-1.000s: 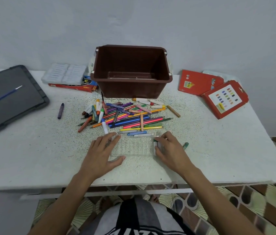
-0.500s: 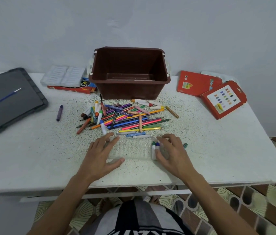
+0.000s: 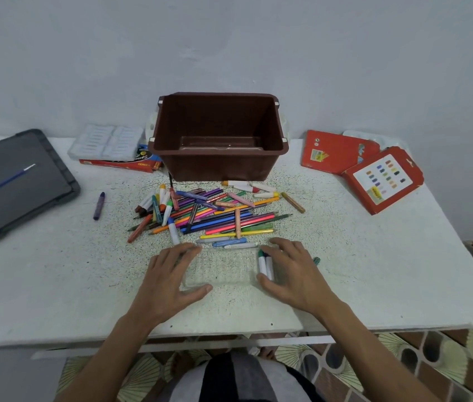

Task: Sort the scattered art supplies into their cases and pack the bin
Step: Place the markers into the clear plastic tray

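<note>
Your left hand (image 3: 171, 274) lay spread on the clear tray (image 3: 221, 271) at its left end. Your right hand (image 3: 293, 274) rested, fingers loosely spread, at its right end beside two white markers (image 3: 265, 265) lying inside. The tray sat on the desk (image 3: 55, 271).

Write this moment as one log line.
left hand: rests on clear tray, left end | right hand: rests on right end | in tray: two markers

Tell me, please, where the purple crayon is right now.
Head view: the purple crayon lies alone left of the pile, near the grey lid.
</note>
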